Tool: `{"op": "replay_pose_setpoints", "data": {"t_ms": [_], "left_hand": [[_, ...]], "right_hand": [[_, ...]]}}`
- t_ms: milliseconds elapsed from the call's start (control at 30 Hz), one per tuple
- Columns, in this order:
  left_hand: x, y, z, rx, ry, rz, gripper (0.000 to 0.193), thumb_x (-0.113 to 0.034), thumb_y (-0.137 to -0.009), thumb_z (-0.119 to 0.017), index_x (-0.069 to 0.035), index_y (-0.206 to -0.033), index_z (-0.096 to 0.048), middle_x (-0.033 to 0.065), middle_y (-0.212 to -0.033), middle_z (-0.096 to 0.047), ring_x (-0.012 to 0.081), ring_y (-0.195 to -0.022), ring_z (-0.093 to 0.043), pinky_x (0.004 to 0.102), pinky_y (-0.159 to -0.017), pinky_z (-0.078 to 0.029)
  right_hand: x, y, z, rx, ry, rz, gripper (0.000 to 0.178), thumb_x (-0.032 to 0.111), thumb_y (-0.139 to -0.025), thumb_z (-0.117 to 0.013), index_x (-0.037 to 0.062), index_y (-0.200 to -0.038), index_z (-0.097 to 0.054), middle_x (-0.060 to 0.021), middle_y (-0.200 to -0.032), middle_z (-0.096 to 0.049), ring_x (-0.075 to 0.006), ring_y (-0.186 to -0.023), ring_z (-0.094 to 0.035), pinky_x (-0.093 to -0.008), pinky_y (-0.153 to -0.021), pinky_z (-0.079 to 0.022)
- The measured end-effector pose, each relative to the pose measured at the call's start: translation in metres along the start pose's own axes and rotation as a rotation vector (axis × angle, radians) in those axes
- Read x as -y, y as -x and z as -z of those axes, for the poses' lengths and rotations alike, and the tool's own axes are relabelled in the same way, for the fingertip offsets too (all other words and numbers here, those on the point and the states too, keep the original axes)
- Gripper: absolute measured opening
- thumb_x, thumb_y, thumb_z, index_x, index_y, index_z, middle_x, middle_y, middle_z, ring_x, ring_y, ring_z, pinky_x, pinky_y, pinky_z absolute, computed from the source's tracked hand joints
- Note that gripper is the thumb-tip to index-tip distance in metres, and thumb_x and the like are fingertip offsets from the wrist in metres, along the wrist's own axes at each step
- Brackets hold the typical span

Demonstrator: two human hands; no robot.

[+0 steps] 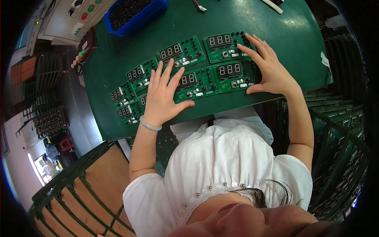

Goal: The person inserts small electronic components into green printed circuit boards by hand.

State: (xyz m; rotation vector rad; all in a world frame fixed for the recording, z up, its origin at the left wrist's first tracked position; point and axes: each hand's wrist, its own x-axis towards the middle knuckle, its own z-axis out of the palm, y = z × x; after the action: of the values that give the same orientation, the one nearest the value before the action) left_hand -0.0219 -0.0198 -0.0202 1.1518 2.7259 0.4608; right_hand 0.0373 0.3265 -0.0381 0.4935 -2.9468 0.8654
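Observation:
Several green circuit boards with three-digit displays lie in two rows on the green tabletop (185,19). My left hand (162,94) rests with spread fingers over the middle of the rows, its fingertips reaching an upper circuit board (192,49) and its palm partly covering the lower ones. Beside its thumb lies a lower circuit board (205,81). My right hand (270,71), fingers apart, spans the right ends of the two rightmost boards. Its fingers touch the upper right board (219,50), and its thumb is at the edge of the lower right board (231,75).
A blue bin (136,17) of small black parts stands at the back left, near a control panel (81,17) with coloured buttons. A short cable (200,5) lies at the far edge. Green racks (335,122) stand at the right, another rack (85,189) at the lower left.

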Motion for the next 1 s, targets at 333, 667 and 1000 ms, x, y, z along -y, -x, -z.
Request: {"op": "replay_pose_setpoints", "data": {"t_ms": [333,667,1000], "left_hand": [[-0.024,-0.01,0.009,-0.215,0.095,-0.009,0.073,-0.045,-0.075,-0.078,-0.008,-0.135,-0.055,0.0169,-0.147,-0.045,0.0375,-0.138,-0.039,0.0589,-0.113,-0.027],[-0.084,-0.039,-0.035,-0.225,0.029,0.024,0.08,-0.04,-0.069,-0.083,0.005,-0.129,-0.056,0.0182,-0.139,-0.052,0.0325,-0.121,-0.049,0.0458,-0.102,-0.035],[-0.077,-0.039,-0.045,-0.261,0.026,0.0,0.072,-0.035,-0.071,-0.082,0.006,-0.125,-0.058,0.0182,-0.137,-0.054,0.0323,-0.12,-0.049,0.0464,-0.102,-0.034]], "right_hand": [[0.012,0.014,-0.004,-0.084,-0.181,-0.158,0.092,0.035,-0.074,-0.082,0.0145,-0.151,-0.035,-0.017,-0.157,-0.029,-0.038,-0.144,-0.028,-0.0486,-0.117,-0.026],[0.062,0.007,-0.054,-0.437,-0.255,-0.403,0.065,0.016,-0.093,-0.059,-0.0054,-0.148,-0.031,-0.0261,-0.149,-0.037,-0.038,-0.137,-0.034,-0.0447,-0.114,-0.027],[0.031,-0.011,-0.029,-0.592,-1.227,-0.651,0.048,-0.002,-0.091,-0.059,-0.0033,-0.138,-0.05,-0.0131,-0.129,-0.057,-0.0166,-0.117,-0.053,-0.0287,-0.102,-0.042]]}}
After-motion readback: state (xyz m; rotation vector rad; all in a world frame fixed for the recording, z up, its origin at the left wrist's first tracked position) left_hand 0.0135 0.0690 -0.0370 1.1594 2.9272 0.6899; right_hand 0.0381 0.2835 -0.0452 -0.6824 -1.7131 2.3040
